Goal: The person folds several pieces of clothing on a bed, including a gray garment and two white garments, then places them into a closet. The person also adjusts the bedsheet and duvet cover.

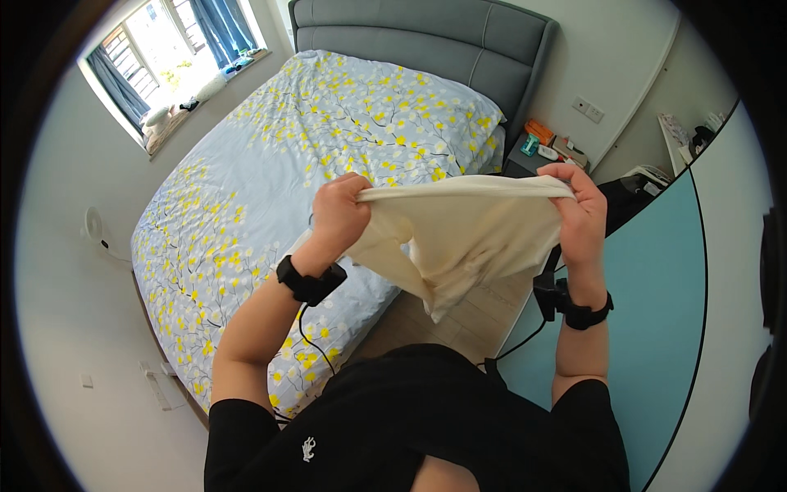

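Observation:
A cream cloth garment (455, 227) hangs stretched between my two hands, its folded upper edge pulled nearly straight. My left hand (341, 212) grips the left end of that edge in a closed fist. At the right end, my right hand (581, 212) pinches the cloth between thumb and fingers. The lower part droops in creases to a point, with a small gap near its middle left. Each wrist wears a black strap with a black device and a cable. Which kind of garment it is, I cannot tell.
A bed with a floral cover (246, 184) lies ahead and left, against a grey padded headboard (424, 31). A nightstand (522, 169) with small items stands beyond my right hand. A light blue panel (639, 295) is on the right; wooden floor (455, 320) shows below the cloth.

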Motion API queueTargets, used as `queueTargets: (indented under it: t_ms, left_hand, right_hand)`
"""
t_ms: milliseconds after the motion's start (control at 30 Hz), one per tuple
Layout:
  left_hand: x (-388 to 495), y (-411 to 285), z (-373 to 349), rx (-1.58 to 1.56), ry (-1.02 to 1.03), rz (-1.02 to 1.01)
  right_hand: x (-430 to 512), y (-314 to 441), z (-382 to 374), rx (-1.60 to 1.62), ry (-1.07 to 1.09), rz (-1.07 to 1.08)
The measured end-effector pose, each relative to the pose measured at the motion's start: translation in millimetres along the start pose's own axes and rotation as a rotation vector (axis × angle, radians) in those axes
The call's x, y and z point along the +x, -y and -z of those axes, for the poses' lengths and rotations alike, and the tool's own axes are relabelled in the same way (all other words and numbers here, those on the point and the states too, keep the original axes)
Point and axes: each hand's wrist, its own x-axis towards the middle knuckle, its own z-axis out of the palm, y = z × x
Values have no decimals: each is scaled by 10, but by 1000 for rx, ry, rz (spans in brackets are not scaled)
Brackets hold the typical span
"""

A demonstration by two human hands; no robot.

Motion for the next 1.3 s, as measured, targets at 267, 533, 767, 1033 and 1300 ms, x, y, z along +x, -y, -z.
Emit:
queueTargets:
  t_ms: [267,533,767,1033,1300]
  left_hand:
    - [173,204,288,-522,184,492]
    - [245,-36,416,-823,387,497]
    - [364,-19,481,-786,278,480]
    - [399,-78,263,-1013,241,603]
    - [164,-738,-209,-1188,416,544]
  right_hand:
    - [148,-144,356,-62,137,-136]
    - [166,-386,428,148,31,-136]
    - [179,-495,502,44,74,-146]
    - [182,-532,359,252,52,-290]
    - [-107,-323,-481,512,276,-396]
